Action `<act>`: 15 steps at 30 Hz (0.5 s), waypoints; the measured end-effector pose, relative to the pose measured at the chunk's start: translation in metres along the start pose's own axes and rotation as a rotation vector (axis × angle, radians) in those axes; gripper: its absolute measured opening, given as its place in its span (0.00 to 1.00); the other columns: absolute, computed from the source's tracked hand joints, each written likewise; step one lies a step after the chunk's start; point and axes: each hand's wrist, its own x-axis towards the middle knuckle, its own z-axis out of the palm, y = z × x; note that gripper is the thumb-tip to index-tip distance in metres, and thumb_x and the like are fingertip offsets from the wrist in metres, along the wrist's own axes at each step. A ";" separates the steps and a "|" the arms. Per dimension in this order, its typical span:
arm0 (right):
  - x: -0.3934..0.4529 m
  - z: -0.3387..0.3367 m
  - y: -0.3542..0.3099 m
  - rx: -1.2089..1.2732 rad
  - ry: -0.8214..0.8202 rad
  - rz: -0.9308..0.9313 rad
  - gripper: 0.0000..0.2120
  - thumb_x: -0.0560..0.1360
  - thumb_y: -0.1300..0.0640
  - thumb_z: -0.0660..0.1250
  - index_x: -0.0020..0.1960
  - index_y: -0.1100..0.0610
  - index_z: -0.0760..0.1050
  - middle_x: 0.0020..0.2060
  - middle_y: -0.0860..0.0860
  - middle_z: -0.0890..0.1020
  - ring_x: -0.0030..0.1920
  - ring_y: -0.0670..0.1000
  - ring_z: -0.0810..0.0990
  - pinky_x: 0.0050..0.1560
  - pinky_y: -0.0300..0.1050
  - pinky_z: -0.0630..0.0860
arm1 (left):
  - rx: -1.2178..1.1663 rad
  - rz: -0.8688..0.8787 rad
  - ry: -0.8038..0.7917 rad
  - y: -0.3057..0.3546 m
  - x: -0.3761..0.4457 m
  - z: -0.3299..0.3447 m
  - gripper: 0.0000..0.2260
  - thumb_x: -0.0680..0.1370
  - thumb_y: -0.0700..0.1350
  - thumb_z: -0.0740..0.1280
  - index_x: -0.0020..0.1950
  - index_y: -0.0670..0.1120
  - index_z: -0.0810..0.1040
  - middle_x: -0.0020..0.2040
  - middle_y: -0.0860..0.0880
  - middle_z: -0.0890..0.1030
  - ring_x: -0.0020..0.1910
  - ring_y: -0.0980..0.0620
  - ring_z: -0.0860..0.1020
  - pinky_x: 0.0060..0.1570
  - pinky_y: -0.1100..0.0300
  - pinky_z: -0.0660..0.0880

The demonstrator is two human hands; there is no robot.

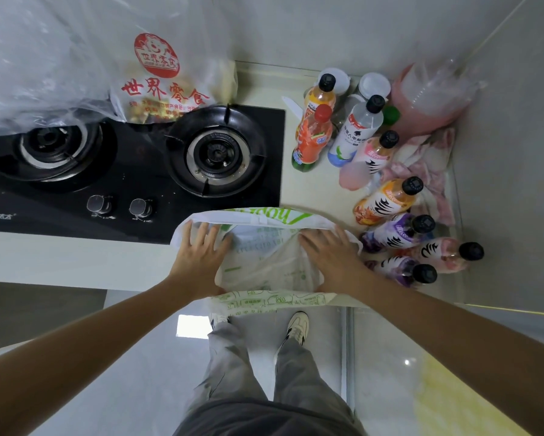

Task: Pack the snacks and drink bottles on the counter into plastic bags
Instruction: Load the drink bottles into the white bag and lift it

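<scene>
A white plastic bag with green print [266, 262] stands at the counter's front edge, its mouth spread wide. My left hand [198, 258] is inside the mouth, pressing its left side outward with fingers apart. My right hand [333, 256] pushes the right side outward the same way. Several drink bottles stand on the counter to the right: an orange one with a red cap [311, 138], a white one with a black cap [357, 130], and pink, orange and purple ones [387, 201]. A clear bag with red print [157, 80] holding snacks sits behind the hob.
A black two-burner gas hob [132, 162] fills the counter's left part, with a large clear plastic sheet [38, 58] over its back left. A pink plastic bag [421, 99] and a pink cloth [428, 165] lie in the right corner by the wall. My feet stand on the tiled floor below.
</scene>
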 end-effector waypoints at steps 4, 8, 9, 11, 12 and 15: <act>0.004 0.000 0.000 -0.015 -0.025 0.114 0.63 0.61 0.33 0.78 0.83 0.53 0.48 0.81 0.50 0.56 0.77 0.60 0.62 0.78 0.68 0.51 | 0.098 -0.010 -0.049 0.000 0.010 -0.010 0.55 0.60 0.74 0.72 0.79 0.47 0.61 0.77 0.40 0.60 0.75 0.36 0.59 0.75 0.31 0.47; 0.011 -0.004 0.013 0.060 -0.002 0.276 0.65 0.59 0.32 0.77 0.82 0.49 0.44 0.78 0.50 0.59 0.74 0.64 0.67 0.75 0.70 0.53 | 0.144 0.000 -0.014 -0.001 0.028 -0.033 0.48 0.67 0.67 0.73 0.79 0.48 0.58 0.80 0.39 0.52 0.79 0.36 0.51 0.77 0.34 0.47; 0.011 -0.003 0.014 0.065 -0.011 0.293 0.65 0.59 0.31 0.77 0.82 0.49 0.42 0.78 0.51 0.58 0.74 0.65 0.66 0.76 0.70 0.51 | 0.153 0.011 -0.004 -0.001 0.031 -0.038 0.48 0.66 0.66 0.75 0.79 0.50 0.58 0.79 0.39 0.53 0.78 0.36 0.52 0.76 0.33 0.50; 0.012 -0.001 0.014 0.057 -0.035 0.285 0.65 0.62 0.31 0.76 0.83 0.47 0.38 0.80 0.53 0.53 0.75 0.67 0.62 0.77 0.71 0.47 | 0.127 0.068 0.015 0.001 0.034 -0.038 0.46 0.66 0.59 0.77 0.79 0.56 0.58 0.79 0.38 0.54 0.78 0.35 0.53 0.74 0.30 0.52; 0.012 0.000 0.014 0.051 -0.038 0.275 0.65 0.63 0.32 0.76 0.83 0.47 0.37 0.81 0.55 0.51 0.77 0.67 0.60 0.78 0.71 0.46 | 0.107 0.110 0.026 0.001 0.034 -0.033 0.44 0.67 0.56 0.78 0.78 0.59 0.59 0.80 0.38 0.53 0.78 0.35 0.52 0.73 0.28 0.52; 0.011 0.001 0.013 -0.002 -0.053 0.257 0.64 0.64 0.33 0.75 0.82 0.48 0.34 0.80 0.58 0.52 0.78 0.65 0.58 0.77 0.72 0.48 | 0.079 0.137 0.005 -0.002 0.031 -0.024 0.41 0.66 0.61 0.77 0.76 0.60 0.64 0.81 0.40 0.52 0.79 0.36 0.52 0.72 0.29 0.54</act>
